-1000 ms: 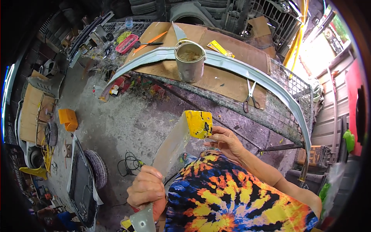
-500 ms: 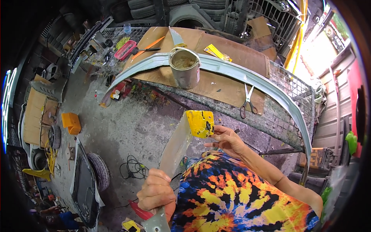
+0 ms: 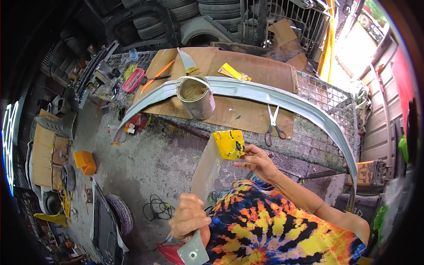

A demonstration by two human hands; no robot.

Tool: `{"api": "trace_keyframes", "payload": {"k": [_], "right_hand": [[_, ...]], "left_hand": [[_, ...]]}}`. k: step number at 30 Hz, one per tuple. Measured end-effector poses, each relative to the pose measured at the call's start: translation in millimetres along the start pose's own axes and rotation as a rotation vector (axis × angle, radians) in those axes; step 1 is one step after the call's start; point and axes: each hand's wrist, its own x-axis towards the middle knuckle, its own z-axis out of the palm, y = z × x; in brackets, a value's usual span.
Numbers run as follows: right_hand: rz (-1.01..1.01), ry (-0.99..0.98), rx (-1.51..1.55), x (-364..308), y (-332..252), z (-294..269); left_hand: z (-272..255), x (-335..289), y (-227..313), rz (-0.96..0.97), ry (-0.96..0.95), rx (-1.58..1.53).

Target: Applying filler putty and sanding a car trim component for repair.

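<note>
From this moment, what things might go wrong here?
The open can stands near the front edge of the cardboard, so a bump might tip it off. The scissors lie with blades apart and could nick someone. The right hand seems to hold the yellow piece only by its edge, so it may slip.

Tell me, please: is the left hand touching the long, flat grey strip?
Touching: the head view shows the left hand closed around the long, flat grey strip, which extends above the fist.
</note>
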Motion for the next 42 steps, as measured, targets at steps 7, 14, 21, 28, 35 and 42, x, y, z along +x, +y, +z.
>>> {"api": "trace_keyframes", "payload": {"k": [7, 14, 21, 28, 35, 42], "right_hand": [[-0.129, 0.005, -0.253, -10, -37, -29], [-0.092, -0.081, -0.149, -31, -68, -64], [-0.208, -0.107, -0.551, -47, -89, -80], [-0.452, -0.237, -0.947, -61, -109, -60], [-0.521, -0.102, -1.064, -63, -102, -52], [-0.483, -0.065, -1.138, -62, -104, -55]], "left_hand": [[47, 13, -8, -0.046, 0.144, -0.033], [70, 16, -41, -0.422, 0.638, -0.302], [57, -11, -61, -0.538, 0.692, -0.568], [24, -71, -120, -0.69, 0.85, -0.953], [39, -96, -154, -0.726, 0.919, -1.111], [43, -86, -163, -0.745, 0.884, -1.163]]}}
